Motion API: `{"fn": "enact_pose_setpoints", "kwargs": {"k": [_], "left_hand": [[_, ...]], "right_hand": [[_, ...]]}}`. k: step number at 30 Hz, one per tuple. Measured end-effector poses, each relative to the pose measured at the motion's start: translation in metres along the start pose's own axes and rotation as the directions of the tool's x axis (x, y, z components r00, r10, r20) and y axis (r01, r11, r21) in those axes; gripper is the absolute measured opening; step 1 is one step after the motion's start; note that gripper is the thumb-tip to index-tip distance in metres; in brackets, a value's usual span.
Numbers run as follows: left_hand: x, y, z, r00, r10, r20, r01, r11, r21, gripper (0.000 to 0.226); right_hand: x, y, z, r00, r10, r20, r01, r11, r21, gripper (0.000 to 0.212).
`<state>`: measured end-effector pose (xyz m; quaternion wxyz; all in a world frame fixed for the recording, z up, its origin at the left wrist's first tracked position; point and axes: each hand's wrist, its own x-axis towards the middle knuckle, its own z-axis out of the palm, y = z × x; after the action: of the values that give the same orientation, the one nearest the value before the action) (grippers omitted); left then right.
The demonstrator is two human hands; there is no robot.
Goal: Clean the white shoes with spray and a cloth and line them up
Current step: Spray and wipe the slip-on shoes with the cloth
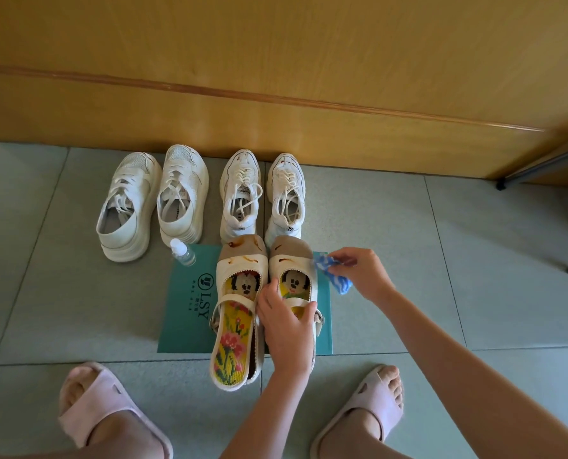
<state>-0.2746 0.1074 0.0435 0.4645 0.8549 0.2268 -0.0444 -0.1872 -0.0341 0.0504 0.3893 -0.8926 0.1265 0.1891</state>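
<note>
Person crouches on tile floor (441, 246); feet in pink slippers (110, 405) at the bottom of the view.

- Left grip (285, 326): fingers curled over the strap and inner side of the held shoe (292, 256), holding it.
- Right grip (362, 274): narrow pinch on a blue-and-white cloth (333, 276), which sits at the held shoe's outer edge near the toe. Contact is not certain.
- Held shoe and second strap shoe (239, 293) lie side by side, touching, on a teal box (183, 309). Both have brown stains across the toes and patterned insoles.
- Spray bottle (183, 251): at the box's far corner, untouched. Cannot tell whether it is upright or lying.
- Beyond the box, one sneaker pair (127, 207) and another sneaker pair (241, 193) stand in a row, toes to the wooden panel (276, 77).
</note>
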Motion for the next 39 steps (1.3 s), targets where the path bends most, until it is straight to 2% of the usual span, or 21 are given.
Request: {"fn": "enact_pose_setpoints", "kwargs": {"k": [3, 8, 12, 15, 21, 27, 32, 34, 37, 39], "left_hand": [[0.0, 0.0, 0.0, 1.0, 0.0, -0.015, 0.0, 1.0, -0.002, 0.073], [0.001, 0.0, 0.0, 1.0, -0.009, -0.021, 0.008, 0.999, -0.033, 0.073], [0.0, 0.0, -0.001, 1.0, -0.016, -0.014, 0.015, 0.999, -0.052, 0.073], [0.001, -0.001, -0.002, 1.0, -0.019, -0.008, 0.018, 0.998, -0.066, 0.073], [0.002, -0.001, -0.002, 1.0, -0.02, 0.002, 0.02, 0.996, -0.091, 0.071], [0.002, -0.003, -0.002, 1.0, -0.018, 0.004, 0.018, 0.997, -0.079, 0.068], [0.003, -0.004, -0.003, 1.0, -0.016, 0.014, 0.017, 0.997, -0.08, 0.068], [0.003, -0.004, -0.003, 1.0, -0.013, 0.015, 0.014, 0.996, -0.088, 0.068], [0.003, -0.004, -0.003, 1.0, -0.008, 0.013, 0.009, 0.995, -0.095, 0.067], [0.003, -0.005, -0.003, 1.0, -0.003, 0.01, 0.004, 0.996, -0.092, 0.068]], "right_hand": [[0.017, -0.027, 0.0, 0.99, -0.067, -0.121, 0.073, 0.996, 0.05, 0.022], [0.042, -0.071, 0.036, 0.967, -0.18, -0.18, 0.15, 0.974, -0.169, 0.023], [0.044, -0.073, 0.059, 0.958, -0.264, -0.116, 0.207, 0.91, -0.359, 0.02], [0.04, -0.069, 0.057, 0.946, -0.317, -0.066, 0.269, 0.882, -0.386, 0.021], [0.025, -0.057, 0.044, 0.89, -0.436, 0.138, 0.449, 0.78, -0.435, 0.022], [0.015, -0.043, 0.027, 0.907, -0.36, 0.218, 0.421, 0.79, -0.446, 0.022], [0.012, -0.046, 0.001, 0.919, -0.224, 0.324, 0.367, 0.785, -0.499, 0.024], [0.015, -0.047, -0.009, 0.945, -0.194, 0.264, 0.301, 0.833, -0.464, 0.022], [0.024, -0.055, -0.006, 0.978, -0.206, -0.014, 0.196, 0.948, -0.249, 0.023], [0.031, -0.064, 0.009, 0.974, -0.208, -0.092, 0.188, 0.963, -0.192, 0.023]]}}
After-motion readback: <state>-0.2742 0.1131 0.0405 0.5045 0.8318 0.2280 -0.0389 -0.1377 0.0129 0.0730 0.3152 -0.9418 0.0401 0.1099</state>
